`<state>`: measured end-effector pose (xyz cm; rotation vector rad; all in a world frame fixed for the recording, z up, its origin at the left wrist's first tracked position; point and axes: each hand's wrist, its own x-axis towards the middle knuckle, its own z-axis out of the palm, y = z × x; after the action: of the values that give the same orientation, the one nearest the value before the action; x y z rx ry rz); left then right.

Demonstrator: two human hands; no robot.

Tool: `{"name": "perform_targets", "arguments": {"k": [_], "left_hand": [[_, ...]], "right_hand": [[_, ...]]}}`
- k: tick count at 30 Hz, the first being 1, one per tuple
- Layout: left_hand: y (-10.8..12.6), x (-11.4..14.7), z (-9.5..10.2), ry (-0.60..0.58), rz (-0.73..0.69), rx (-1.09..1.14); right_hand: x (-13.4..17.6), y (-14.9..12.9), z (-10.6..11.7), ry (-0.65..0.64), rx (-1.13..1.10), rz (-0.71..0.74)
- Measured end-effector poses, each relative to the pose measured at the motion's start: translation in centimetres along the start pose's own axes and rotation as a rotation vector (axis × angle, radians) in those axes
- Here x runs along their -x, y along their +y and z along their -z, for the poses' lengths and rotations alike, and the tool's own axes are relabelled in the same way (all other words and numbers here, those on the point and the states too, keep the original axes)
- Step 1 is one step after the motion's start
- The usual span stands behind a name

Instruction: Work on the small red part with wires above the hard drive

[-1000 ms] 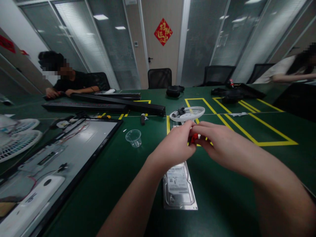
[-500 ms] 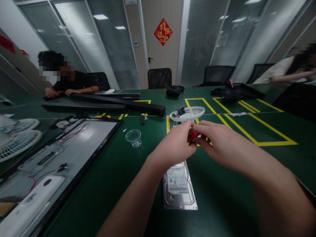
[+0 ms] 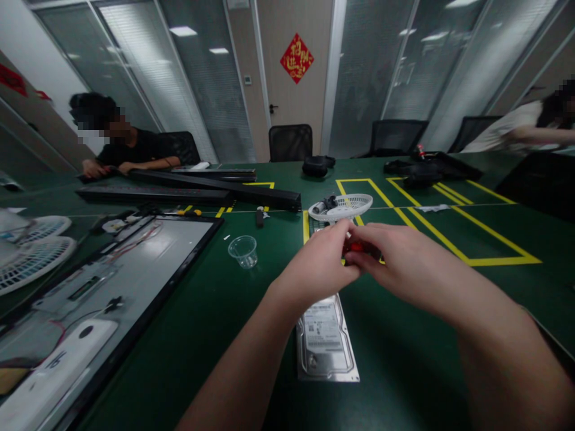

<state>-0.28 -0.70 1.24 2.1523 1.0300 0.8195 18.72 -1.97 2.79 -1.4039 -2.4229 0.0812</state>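
Note:
Just above a silver hard drive (image 3: 327, 344) lying flat on the table, my left hand (image 3: 320, 260) and my right hand (image 3: 398, 254) meet. Their fingers are bent and closed around a small red object (image 3: 356, 246), which shows only in part between them. Its kind cannot be made out. The far end of the drive is covered by my left hand. Beyond my fingers sits a shallow white lattice basket (image 3: 362, 206) with dark parts in it. A clear plastic cup (image 3: 243, 248) stands left of my left hand.
An opened flat panel (image 3: 148, 263) with wires takes up the left side, beside white fan-like grilles (image 3: 36, 263). Long black bars (image 3: 188, 194) lie behind it, near a seated person (image 3: 144, 149). Another person (image 3: 512, 129) sits at the far right. Yellow tape (image 3: 503, 261) marks the green table.
My right fingers have shifted slightly around the red object, and its visible part looks different. The person at the far right has moved an arm. The hard drive and cup are unmoved.

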Motion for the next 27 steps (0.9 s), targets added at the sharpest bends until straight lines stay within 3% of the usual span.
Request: {"name": "perform_targets", "arguments": {"k": [4,9,15,17,22,27], "left_hand": [[-0.06,0.02,-0.03,-0.006,0.0,-0.011],[0.0,0.05,0.07,-0.005,0.001,-0.003],[-0.01,-0.01,0.04,-0.003,-0.001,-0.035],[-0.02,0.02,0.05,-0.009,-0.003,-0.027],[0.01,0.11,0.07,-0.008,-0.003,0.017],[0.03,0.02,0.01,-0.002,-0.006,-0.003]], "right_hand": [[0.08,-0.19,0.21,-0.015,0.025,-0.061],[0.23,-0.03,0.36,0.015,-0.079,0.134],[0.03,-0.34,0.25,-0.018,0.033,-0.06],[0.11,-0.4,0.37,-0.006,0.026,-0.05],[0.3,-0.19,0.54,0.014,-0.076,0.13],[0.12,-0.17,0.32,0.007,-0.001,0.011]]}}
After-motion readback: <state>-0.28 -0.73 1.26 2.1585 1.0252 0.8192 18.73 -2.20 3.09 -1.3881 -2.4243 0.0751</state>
